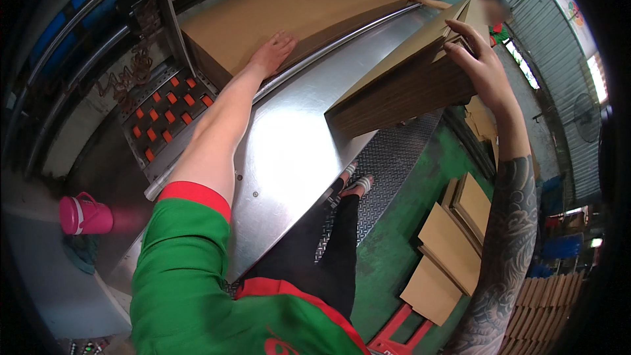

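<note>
Left hand [273, 54] palm-down on top of the big cardboard stack [315, 10], upper middle of the frame; fingers lightly bent, close together, touching the top sheet, not clamped on anything. Right hand [483, 66] upper right, at the raised end of a cardboard bundle [407, 89]; thumb and fingers apart, over the sheet ends. Can't tell from this angle whether they're clamped on it. Bundle sits right of centre, tilted, low end at the edge of the metal table [282, 135], high end toward upper right. Metal bar [335, 39] runs along the stack's near side. Orange rollers [169, 116] left of that, pink bucket [92, 215] at the left of the frame. Lower right: loose cardboard sheets [450, 243] above a red frame [401, 332] on the green floor [388, 256]. Co-worker [498, 29] in the background, upper right.
</note>
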`<state>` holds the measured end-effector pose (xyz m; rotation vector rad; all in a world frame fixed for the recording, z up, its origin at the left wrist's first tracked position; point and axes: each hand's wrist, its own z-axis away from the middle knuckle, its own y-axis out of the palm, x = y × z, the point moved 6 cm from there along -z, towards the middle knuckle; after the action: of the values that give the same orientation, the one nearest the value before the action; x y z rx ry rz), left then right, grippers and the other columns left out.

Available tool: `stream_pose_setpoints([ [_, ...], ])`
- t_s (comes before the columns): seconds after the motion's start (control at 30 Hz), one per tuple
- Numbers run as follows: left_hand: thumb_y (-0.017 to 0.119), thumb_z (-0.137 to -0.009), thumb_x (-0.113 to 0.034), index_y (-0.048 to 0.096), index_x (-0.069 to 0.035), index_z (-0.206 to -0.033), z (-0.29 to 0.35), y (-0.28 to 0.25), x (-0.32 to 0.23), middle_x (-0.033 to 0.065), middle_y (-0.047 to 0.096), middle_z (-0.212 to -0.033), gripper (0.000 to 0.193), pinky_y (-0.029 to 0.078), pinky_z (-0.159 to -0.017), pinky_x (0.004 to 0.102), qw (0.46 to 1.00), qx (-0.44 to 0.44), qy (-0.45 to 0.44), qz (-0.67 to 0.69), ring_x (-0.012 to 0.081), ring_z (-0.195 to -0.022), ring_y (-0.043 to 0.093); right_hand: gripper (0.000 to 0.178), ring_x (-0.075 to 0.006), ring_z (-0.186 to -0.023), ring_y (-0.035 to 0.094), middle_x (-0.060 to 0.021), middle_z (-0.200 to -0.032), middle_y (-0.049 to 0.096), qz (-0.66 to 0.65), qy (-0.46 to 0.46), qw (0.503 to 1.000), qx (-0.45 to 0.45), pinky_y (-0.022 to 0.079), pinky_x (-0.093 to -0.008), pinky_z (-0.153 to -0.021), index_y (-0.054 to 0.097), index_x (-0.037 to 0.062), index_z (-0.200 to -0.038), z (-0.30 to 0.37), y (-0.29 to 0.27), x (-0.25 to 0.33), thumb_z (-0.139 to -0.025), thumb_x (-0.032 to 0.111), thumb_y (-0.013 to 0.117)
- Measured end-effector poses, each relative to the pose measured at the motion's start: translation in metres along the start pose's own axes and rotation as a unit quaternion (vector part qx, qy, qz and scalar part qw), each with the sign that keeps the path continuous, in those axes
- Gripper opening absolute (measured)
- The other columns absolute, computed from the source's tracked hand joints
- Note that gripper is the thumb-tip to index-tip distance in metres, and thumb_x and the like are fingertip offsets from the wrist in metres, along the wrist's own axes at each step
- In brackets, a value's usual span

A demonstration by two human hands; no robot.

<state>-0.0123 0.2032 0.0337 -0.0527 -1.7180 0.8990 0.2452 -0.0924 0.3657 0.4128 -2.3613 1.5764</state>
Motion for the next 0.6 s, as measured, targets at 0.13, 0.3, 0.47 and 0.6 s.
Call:
stream_pose_setpoints([
  [0.13,0.048,-0.107,-0.046,0.026,-0.019,-0.169,-0.013,0.02,-0.02,0.0018,0.016,-0.179,0.071,0.002,-0.135,0.0501,0.989,-0.038,0.13,-0.051,0.0205,-0.165,0.01,0.066,-0.0314,-0.137,0.06,-0.0159,-0.144,0.065,-0.009,-0.006,1.0,-0.006,0.043,-0.0398,-0.115,0.059,0.0116,-0.148,-0.001,0.001,-0.002,-0.094,0.049,0.068],
  [0.3,0.039,-0.109,-0.039,0.03,-0.023,-0.168,-0.028,0.039,-0.037,-0.0012,0.016,-0.18,0.062,-0.011,-0.133,0.0578,0.965,0.095,0.205,-0.133,0.0183,-0.166,0.005,0.068,-0.0302,-0.134,0.062,-0.0152,-0.144,0.066,0.029,-0.016,0.999,-0.009,0.044,-0.0398,-0.114,0.058,0.0141,-0.15,0.001,0.0,-0.005,-0.095,0.053,0.066],
  [0.47,0.059,-0.101,-0.035,0.042,-0.026,-0.163,-0.037,0.056,-0.045,0.0002,0.02,-0.178,0.065,-0.01,-0.132,0.0623,0.932,0.087,0.248,-0.25,0.0216,-0.165,0.01,0.069,-0.0296,-0.132,0.063,-0.0146,-0.144,0.066,0.018,-0.019,1.0,-0.012,0.045,-0.0392,-0.114,0.058,0.0178,-0.152,-0.003,0.002,-0.01,-0.096,0.057,0.065],
  [0.6,0.078,-0.091,-0.029,0.045,-0.024,-0.161,-0.046,0.064,-0.051,0.0012,0.025,-0.177,0.078,-0.007,-0.132,0.0623,0.934,0.08,0.25,-0.242,0.0238,-0.165,0.013,0.071,-0.0265,-0.134,0.062,-0.0125,-0.145,0.064,0.032,-0.009,0.999,-0.012,0.042,-0.0407,-0.117,0.056,0.0188,-0.154,0.001,0.001,-0.016,-0.097,0.061,0.063],
])
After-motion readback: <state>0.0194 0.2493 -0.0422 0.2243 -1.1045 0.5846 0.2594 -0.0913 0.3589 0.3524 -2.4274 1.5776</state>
